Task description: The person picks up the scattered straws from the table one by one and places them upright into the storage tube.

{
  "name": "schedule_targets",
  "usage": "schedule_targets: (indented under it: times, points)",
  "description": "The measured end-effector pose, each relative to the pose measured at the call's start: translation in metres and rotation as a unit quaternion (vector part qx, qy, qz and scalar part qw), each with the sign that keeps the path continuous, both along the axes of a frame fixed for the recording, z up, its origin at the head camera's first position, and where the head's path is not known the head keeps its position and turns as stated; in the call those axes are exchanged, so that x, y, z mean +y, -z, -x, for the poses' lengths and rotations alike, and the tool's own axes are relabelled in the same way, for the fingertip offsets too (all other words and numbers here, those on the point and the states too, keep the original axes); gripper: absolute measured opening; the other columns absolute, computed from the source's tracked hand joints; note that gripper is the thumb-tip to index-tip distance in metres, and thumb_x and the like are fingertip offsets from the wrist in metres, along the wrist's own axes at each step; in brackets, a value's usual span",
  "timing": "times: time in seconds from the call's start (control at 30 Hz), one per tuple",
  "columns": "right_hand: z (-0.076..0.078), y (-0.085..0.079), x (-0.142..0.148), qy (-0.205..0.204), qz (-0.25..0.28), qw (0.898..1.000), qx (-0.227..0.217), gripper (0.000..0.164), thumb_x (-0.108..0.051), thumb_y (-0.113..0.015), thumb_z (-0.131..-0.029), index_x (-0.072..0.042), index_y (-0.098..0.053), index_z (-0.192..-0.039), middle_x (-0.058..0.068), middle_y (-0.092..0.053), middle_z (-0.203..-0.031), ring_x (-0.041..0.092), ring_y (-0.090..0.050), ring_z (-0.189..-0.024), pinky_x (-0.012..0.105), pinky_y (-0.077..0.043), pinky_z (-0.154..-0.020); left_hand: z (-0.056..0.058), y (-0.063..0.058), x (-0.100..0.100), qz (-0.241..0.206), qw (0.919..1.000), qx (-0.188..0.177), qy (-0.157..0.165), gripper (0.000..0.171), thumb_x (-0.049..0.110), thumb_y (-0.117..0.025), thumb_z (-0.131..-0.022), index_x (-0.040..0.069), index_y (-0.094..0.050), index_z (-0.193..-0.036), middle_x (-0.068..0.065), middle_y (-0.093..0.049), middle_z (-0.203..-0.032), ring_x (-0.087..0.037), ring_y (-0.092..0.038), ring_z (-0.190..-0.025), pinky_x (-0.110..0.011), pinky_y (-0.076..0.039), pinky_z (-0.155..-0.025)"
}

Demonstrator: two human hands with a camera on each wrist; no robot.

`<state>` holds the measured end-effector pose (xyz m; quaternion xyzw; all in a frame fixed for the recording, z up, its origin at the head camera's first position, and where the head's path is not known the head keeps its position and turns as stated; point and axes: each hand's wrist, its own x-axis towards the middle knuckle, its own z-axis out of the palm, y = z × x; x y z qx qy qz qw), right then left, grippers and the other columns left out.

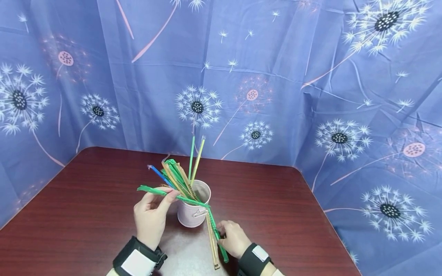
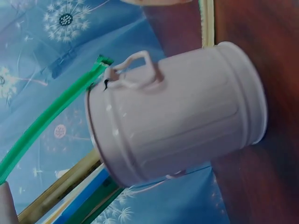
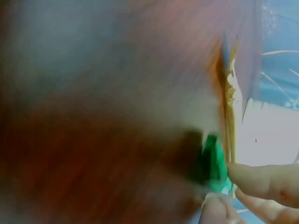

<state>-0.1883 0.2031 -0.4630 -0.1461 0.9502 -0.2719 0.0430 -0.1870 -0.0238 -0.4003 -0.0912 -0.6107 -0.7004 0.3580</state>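
Observation:
My left hand (image 1: 152,214) pinches a long, slim green packet (image 1: 155,189) between thumb and fingertips. It slants across the front of a pale pink bucket (image 1: 189,214), and its crimped end is beside the bucket's side handle (image 2: 140,70). Lower right, my right hand (image 1: 235,238) pinches a second green packet (image 1: 223,251); the right wrist view shows its end (image 3: 214,163) at the thumb and a finger. Next to that one, a tan packet (image 1: 212,245) lies on the table, pointing towards the bucket.
Several tan and green packets (image 1: 176,174) lean out of the bucket, with a blue stick (image 1: 159,174), a green stick (image 1: 191,157) and a yellow stick (image 1: 198,159). Dark red wood tabletop (image 1: 269,203) surrounds it; a blue dandelion-print cloth (image 1: 221,76) hangs behind.

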Motion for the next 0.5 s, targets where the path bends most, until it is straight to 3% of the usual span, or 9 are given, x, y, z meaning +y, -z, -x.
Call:
schedule_targets:
  times: [0.13,0.3,0.5]
  points:
    - [0.0008,0.0019,0.0012,0.005,-0.005,1.000,0.005,0.033,0.004,-0.073,-0.071,0.001,-0.066,-0.103,0.004,-0.063,-0.080,0.013,-0.058,-0.072,0.026,-0.048,-0.061,-0.0014,-0.0055,-0.0041,-0.015,0.9995,0.000,-0.028,0.015,-0.006,-0.076,-0.081,-0.011,-0.069,-0.093,0.014,-0.074,-0.078,-0.002,-0.070,-0.067,-0.014,-0.055,-0.062]
    - [0.0013,0.0034,0.0028,0.008,-0.004,1.000,0.006,0.035,0.005,-0.071,-0.070,0.003,-0.067,-0.104,0.001,-0.063,-0.075,0.010,-0.056,-0.068,0.024,-0.047,-0.059,-0.0044,-0.0103,-0.0060,-0.054,0.9979,0.029,-0.020,0.016,-0.010,-0.075,-0.080,-0.014,-0.068,-0.094,0.008,-0.075,-0.081,-0.005,-0.071,-0.069,-0.017,-0.058,-0.067]
    - [0.0017,0.0036,0.0026,0.016,-0.001,1.000,-0.002,0.037,0.004,-0.071,-0.069,0.003,-0.066,-0.106,0.001,-0.064,-0.074,0.011,-0.057,-0.068,0.025,-0.048,-0.058,-0.0042,-0.0079,-0.0042,0.019,0.9982,0.031,-0.048,0.014,-0.011,-0.077,-0.077,-0.009,-0.071,-0.090,0.021,-0.072,-0.084,0.002,-0.068,-0.072,-0.011,-0.053,-0.064]
